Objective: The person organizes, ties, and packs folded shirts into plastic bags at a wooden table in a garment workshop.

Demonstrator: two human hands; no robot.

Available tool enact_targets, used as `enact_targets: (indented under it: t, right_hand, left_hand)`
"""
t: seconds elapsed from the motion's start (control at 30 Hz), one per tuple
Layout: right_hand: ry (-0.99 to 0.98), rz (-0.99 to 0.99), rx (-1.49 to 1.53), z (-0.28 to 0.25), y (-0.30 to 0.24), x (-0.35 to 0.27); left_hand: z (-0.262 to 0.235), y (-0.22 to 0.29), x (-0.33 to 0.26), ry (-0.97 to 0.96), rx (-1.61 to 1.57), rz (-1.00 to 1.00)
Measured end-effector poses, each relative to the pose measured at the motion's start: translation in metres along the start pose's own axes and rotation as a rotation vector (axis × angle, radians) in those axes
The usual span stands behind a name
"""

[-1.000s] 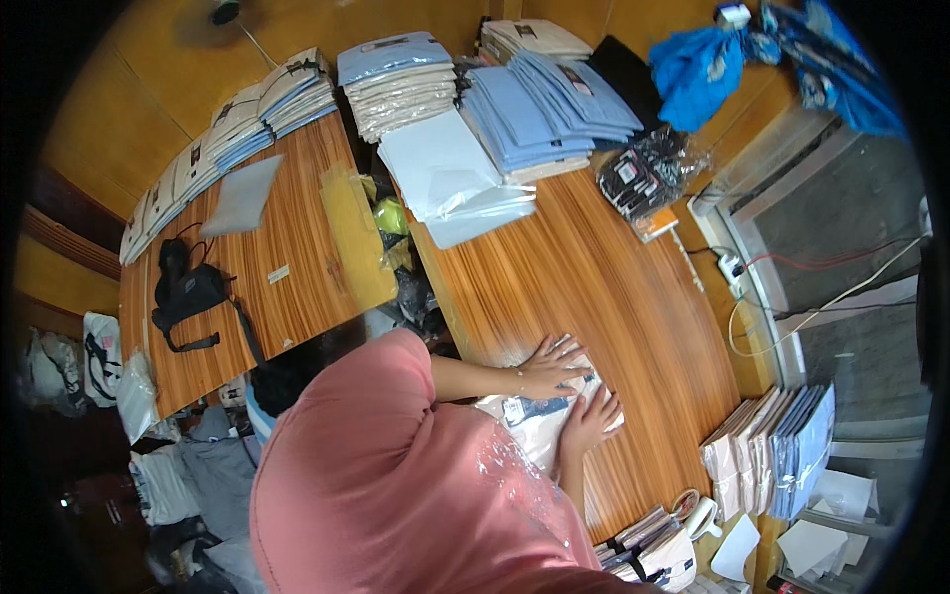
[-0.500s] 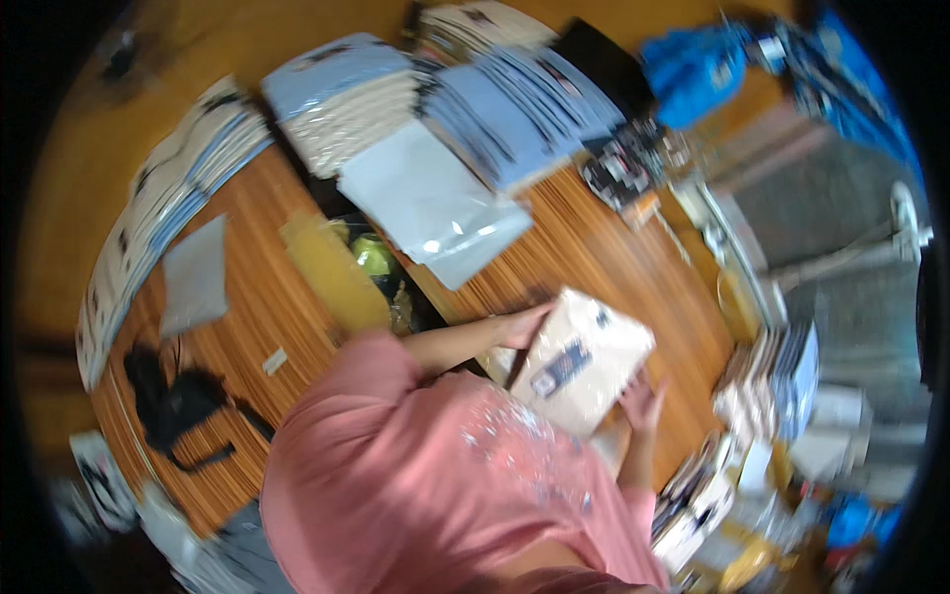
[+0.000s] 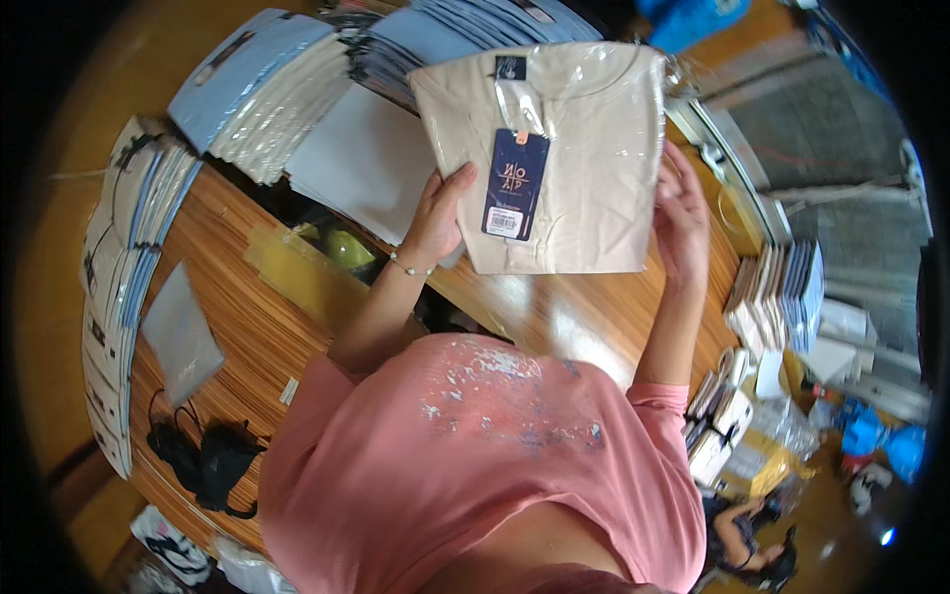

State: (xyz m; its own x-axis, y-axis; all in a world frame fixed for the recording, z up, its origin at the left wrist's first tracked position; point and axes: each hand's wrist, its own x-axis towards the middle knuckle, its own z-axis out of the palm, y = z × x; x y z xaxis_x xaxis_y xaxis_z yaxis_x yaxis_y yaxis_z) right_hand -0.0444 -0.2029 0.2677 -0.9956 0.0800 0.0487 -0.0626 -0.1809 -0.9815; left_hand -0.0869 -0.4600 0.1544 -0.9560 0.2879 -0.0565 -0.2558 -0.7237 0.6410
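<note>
A folded cream shirt (image 3: 584,188) in a clear plastic bag is held up above the table, its front facing me. A dark blue hang tag (image 3: 517,183) with a white barcode sticker shows through the plastic. My left hand (image 3: 440,213) grips the shirt's left edge, thumb on the front and fingers hidden behind. At the right edge, my right hand (image 3: 681,213) has its fingers along the side of the bag, closed against it. A stack of flat white plastic bags (image 3: 361,158) lies behind my left hand.
Stacks of bagged blue and cream shirts (image 3: 252,89) stand at the back and along the left edge. More folded shirts (image 3: 777,297) are piled at the right. A black bag (image 3: 213,455) and a loose clear bag (image 3: 185,332) lie on the left. Another person (image 3: 747,535) is at lower right.
Both hands have raised the bagged shirt upward and turned it, so it now sits nearly level and looks larger. My view has shifted, and the other person has come into sight at lower right.
</note>
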Motion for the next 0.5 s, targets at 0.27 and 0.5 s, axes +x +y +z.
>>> enact_targets:
  t: [0.27, 0.5]
  right_hand:
    - [0.002, -0.225, 0.08, -0.037, 0.034, 0.084]
    - [0.221, -0.217, -1.291, -0.073, 0.252, 0.079]
  left_hand:
    - [0.023, 0.144, 0.136, -0.094, -0.146, 0.384]
    - [-0.016, 0.201, 0.368, 0.018, -0.114, 0.503]
